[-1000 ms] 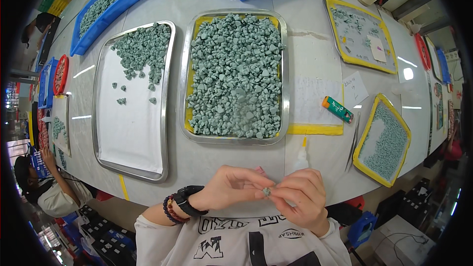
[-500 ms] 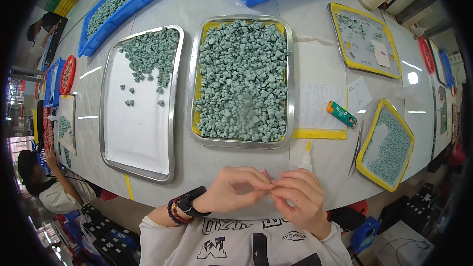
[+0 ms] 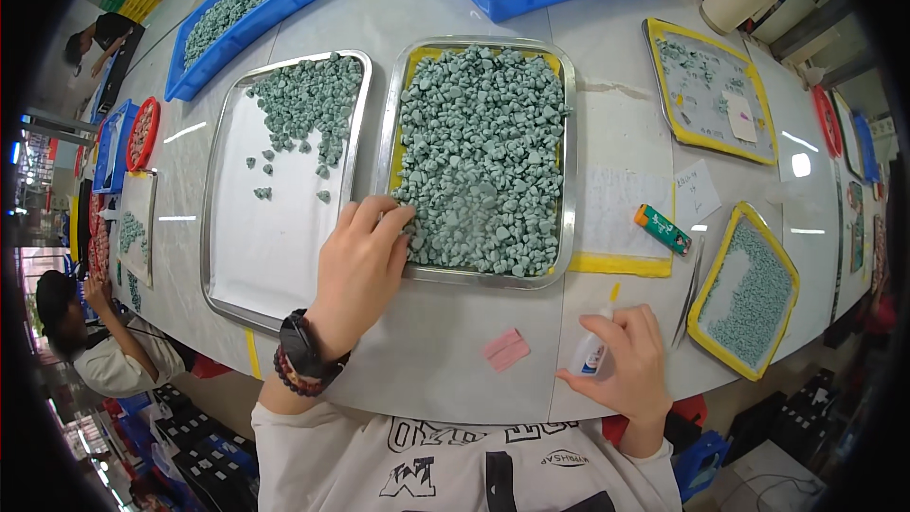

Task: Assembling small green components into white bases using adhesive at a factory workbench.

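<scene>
My left hand reaches over the near left corner of the middle metal tray. Its curled fingertips are pressed together at the edge of a heap of small grey-green pieces; what they pinch, if anything, is hidden. Around a small white squeeze bottle with a yellow tip, the thumb and fingers of my right hand are closed. The bottle leans slightly near the table's front edge. A pink scrap of cloth lies flat between my hands.
The left metal tray holds pieces on white lining. Blue bins stand at the back. On the right lie a green lighter, tweezers and yellow-edged trays. Another person works at far left.
My hands were together over the front edge and have parted. The left went forward to the heaped tray, the right closed on the squeeze bottle. The pink cloth now lies on the table.
</scene>
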Available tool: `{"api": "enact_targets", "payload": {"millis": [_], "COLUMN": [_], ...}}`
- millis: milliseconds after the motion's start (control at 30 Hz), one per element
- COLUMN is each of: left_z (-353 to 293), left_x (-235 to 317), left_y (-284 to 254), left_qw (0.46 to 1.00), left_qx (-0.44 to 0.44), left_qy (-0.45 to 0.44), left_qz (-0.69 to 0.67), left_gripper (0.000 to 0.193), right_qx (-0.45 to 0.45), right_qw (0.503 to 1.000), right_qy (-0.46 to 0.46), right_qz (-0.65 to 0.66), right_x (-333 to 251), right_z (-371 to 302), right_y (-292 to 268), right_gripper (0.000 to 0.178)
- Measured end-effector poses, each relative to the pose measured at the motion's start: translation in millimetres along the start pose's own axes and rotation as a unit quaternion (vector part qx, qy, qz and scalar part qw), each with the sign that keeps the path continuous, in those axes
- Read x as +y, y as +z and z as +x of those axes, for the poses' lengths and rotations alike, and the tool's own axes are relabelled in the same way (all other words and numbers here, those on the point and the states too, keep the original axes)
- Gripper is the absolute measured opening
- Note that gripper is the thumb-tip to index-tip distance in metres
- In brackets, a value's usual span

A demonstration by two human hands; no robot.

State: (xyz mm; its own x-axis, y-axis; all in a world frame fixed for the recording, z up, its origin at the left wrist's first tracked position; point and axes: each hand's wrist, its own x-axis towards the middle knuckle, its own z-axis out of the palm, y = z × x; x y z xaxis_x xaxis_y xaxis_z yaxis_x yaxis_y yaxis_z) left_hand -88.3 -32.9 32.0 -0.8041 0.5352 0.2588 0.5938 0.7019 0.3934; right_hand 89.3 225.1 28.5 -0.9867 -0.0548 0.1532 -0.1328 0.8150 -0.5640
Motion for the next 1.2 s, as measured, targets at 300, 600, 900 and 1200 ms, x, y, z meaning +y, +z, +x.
{"api": "enact_targets", "payload": {"millis": [300, 600, 900, 1200], "left_z": [2.7, -6.0, -47.3, -50.5], "left_x": [-2.6, 45.0, 64.6, 59.1], "left_y": [11.0, -10.5, 42.7, 47.3], "left_qw": [0.996, 0.910, 0.564, 0.528], "left_qx": [-0.077, -0.059, -0.327, -0.310], "left_qy": [-0.016, -0.076, -0.263, -0.311], "left_qz": [-0.029, -0.403, -0.711, -0.727], "left_gripper": [0.025, 0.022, 0.018, 0.018], "right_qx": [0.171, 0.272, 0.124, 0.103], "right_qw": [0.982, 0.941, 0.915, 0.929], "right_qy": [-0.031, -0.020, -0.136, -0.114], "right_qz": [0.078, 0.198, 0.360, 0.335], "right_x": [12.6, -8.1, -19.9, -26.3], "right_z": [-18.9, -15.0, -0.6, 3.5], "right_y": [21.0, 17.0, 28.5, 40.8], "right_gripper": [0.051, 0.044, 0.049, 0.052]}}
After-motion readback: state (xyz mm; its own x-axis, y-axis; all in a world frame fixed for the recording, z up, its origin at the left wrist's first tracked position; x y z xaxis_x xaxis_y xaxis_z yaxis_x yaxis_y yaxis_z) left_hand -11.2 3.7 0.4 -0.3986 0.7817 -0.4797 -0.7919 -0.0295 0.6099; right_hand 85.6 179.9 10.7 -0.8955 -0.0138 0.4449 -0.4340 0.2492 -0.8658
